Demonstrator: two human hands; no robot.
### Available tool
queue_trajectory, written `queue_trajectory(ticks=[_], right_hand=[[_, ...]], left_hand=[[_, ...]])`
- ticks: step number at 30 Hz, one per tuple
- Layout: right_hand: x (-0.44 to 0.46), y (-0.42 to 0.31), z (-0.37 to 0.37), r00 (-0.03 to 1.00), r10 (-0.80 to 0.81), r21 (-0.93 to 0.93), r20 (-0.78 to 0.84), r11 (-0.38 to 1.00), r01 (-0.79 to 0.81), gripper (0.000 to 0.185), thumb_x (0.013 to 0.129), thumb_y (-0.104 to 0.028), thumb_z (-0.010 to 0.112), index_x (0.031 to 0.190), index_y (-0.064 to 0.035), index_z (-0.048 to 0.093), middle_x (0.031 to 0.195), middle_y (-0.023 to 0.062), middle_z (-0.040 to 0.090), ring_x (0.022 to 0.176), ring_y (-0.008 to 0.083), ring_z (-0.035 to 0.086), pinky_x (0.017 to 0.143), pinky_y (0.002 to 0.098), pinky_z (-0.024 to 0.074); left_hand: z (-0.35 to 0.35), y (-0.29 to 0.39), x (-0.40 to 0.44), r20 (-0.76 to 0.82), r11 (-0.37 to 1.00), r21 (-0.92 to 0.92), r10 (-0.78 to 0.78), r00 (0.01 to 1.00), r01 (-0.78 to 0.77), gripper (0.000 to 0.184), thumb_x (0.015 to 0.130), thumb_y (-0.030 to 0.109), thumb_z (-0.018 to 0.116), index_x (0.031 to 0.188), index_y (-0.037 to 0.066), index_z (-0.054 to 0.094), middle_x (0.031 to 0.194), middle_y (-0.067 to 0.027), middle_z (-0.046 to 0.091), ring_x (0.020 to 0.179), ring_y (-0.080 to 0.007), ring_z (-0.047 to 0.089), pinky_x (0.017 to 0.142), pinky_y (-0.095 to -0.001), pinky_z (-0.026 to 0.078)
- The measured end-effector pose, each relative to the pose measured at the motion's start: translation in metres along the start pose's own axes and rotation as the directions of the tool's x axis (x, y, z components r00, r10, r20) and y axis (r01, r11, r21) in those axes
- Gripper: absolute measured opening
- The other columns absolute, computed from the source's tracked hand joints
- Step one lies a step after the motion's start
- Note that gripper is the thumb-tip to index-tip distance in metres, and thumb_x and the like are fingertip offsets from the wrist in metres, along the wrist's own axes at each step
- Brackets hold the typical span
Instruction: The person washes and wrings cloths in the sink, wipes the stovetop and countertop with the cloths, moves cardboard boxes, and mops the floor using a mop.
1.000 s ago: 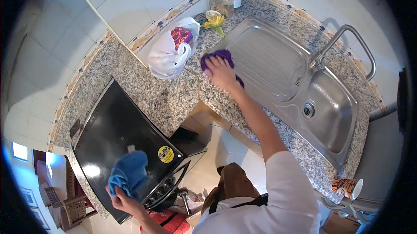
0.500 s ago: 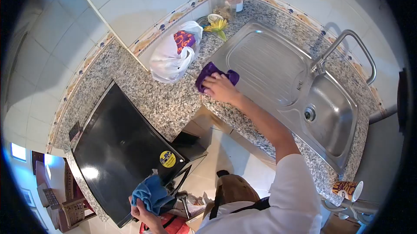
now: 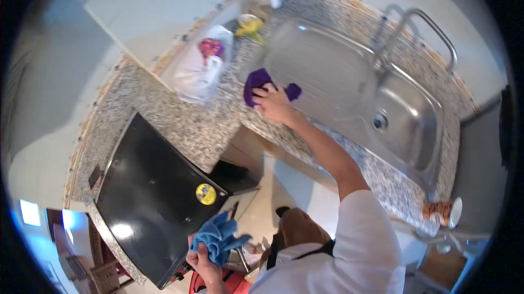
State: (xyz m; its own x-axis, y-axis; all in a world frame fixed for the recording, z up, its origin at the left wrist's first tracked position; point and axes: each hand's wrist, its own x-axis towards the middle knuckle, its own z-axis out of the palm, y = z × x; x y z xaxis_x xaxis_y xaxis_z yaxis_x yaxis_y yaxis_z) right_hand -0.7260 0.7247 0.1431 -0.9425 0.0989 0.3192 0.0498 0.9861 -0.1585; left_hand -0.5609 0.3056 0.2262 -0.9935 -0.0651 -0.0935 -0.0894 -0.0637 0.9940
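Observation:
My right hand (image 3: 271, 102) presses a bunched purple cloth (image 3: 256, 84) down at the near left corner of the steel drainboard (image 3: 316, 70), where it meets the granite counter. Its fingers are curled over the cloth, and a loose end sticks out on the right. Lower down, my left hand (image 3: 203, 264) grips a crumpled blue cloth (image 3: 217, 237) in the air, beside the front edge of a black glass-topped stove (image 3: 158, 179). The thumb lies on top of the blue cloth; the other fingers are partly hidden.
A white plastic bag (image 3: 199, 78) stands on the counter, with a yellow flower (image 3: 250, 29) and a clear container behind it. A curved faucet (image 3: 431, 18) rises behind the sink basin (image 3: 409, 125). A patterned paper cup (image 3: 443, 213) lies at the right counter end.
The view has shifted and blurred slightly. My left hand has moved up and right with the blue cloth. My right hand has slid the purple cloth rightward relative to the counter.

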Motion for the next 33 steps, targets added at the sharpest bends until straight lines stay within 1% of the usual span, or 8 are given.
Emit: queue_trajectory(ticks=[6,11,16,17,20,25,27,33], right_hand=[[-0.208,0.032,-0.071,0.972,0.151,-0.042,-0.178,0.986,-0.161,0.029,0.075,-0.024,0.059,0.100,-0.0086,0.061,0.122,0.0027,0.052,0.109,0.0264,0.045,0.090,0.0441,0.0359],[-0.375,0.088,-0.151,0.593,0.772,-0.116,-0.231,0.583,-0.804,0.022,0.081,-0.023,0.056,0.089,-0.0032,0.059,0.100,0.0145,0.059,0.092,0.0377,0.051,0.078,0.0469,0.0406],[-0.348,0.055,-0.162,0.544,0.780,0.333,-0.310,0.625,-0.706,0.020,0.083,-0.022,0.056,0.088,-0.0024,0.057,0.087,0.0198,0.058,0.083,0.0392,0.053,0.077,0.0459,0.0417],[-0.328,0.047,-0.152,0.718,0.420,0.054,-0.555,0.880,-0.473,0.017,0.078,-0.021,0.060,0.086,-0.0052,0.059,0.084,0.0172,0.058,0.082,0.0351,0.054,0.076,0.0443,0.0419],[-0.275,0.041,-0.108,0.915,0.244,-0.217,-0.320,0.922,-0.322,0.018,0.071,-0.020,0.063,0.088,-0.0129,0.063,0.099,0.0060,0.057,0.095,0.0276,0.049,0.077,0.0411,0.0420],[-0.347,0.087,-0.098,0.835,0.369,-0.035,-0.408,0.908,-0.418,0.020,0.074,-0.016,0.059,0.093,-0.0127,0.065,0.101,0.0078,0.060,0.097,0.0294,0.051,0.083,0.0393,0.0434],[-0.388,0.080,-0.135,0.656,0.715,-0.125,-0.242,0.647,-0.752,0.018,0.076,-0.018,0.058,0.091,-0.0105,0.064,0.095,0.0096,0.061,0.093,0.0304,0.053,0.080,0.0395,0.0445],[-0.394,0.007,-0.132,0.779,0.516,-0.137,-0.357,0.796,-0.590,0.024,0.076,-0.027,0.058,0.092,-0.0106,0.062,0.103,0.0060,0.058,0.100,0.0292,0.049,0.081,0.0468,0.0404]], left_hand=[[0.018,0.004,-0.008,0.146,1.000,-0.018,0.013,0.989,-0.010,0.025,0.083,0.022,0.060,0.077,-0.003,0.058,0.082,-0.0015,0.054,0.075,-0.0086,0.049,0.069,-0.0232,0.037],[0.017,0.004,-0.038,0.126,0.991,-0.079,-0.094,0.988,0.104,0.018,0.085,0.018,0.059,0.083,0.000,0.061,0.075,-0.0005,0.058,0.067,-0.0080,0.051,0.064,-0.0230,0.042],[0.014,0.004,-0.059,0.258,0.976,-0.165,-0.094,0.961,0.140,0.019,0.085,0.017,0.059,0.087,-0.001,0.062,0.081,-0.0030,0.062,0.071,-0.0097,0.056,0.066,-0.0232,0.044],[0.013,0.007,-0.066,0.256,0.977,-0.165,-0.089,0.962,0.134,0.019,0.085,0.017,0.059,0.087,-0.001,0.062,0.081,-0.0030,0.062,0.071,-0.0097,0.056,0.066,-0.0232,0.044],[0.006,0.013,-0.085,0.330,0.984,-0.151,-0.035,0.943,0.090,0.017,0.085,0.016,0.059,0.087,0.000,0.062,0.084,-0.0017,0.060,0.074,-0.0085,0.054,0.069,-0.0234,0.043],[-0.046,0.003,-0.111,0.282,0.997,-0.070,-0.002,0.960,0.023,0.016,0.085,0.015,0.058,0.089,0.000,0.062,0.087,-0.0029,0.061,0.076,-0.0099,0.055,0.070,-0.0238,0.044],[-0.062,0.001,-0.128,0.183,0.982,-0.163,-0.065,0.981,0.096,0.016,0.085,0.014,0.057,0.091,0.000,0.062,0.090,-0.0051,0.062,0.076,-0.0119,0.058,0.070,-0.0261,0.046],[-0.099,-0.022,-0.166,0.005,0.962,-0.238,-0.134,0.991,0.132,0.020,0.086,0.014,0.055,0.101,0.001,0.057,0.092,-0.0066,0.061,0.079,-0.0161,0.058,0.071,-0.0287,0.047]])
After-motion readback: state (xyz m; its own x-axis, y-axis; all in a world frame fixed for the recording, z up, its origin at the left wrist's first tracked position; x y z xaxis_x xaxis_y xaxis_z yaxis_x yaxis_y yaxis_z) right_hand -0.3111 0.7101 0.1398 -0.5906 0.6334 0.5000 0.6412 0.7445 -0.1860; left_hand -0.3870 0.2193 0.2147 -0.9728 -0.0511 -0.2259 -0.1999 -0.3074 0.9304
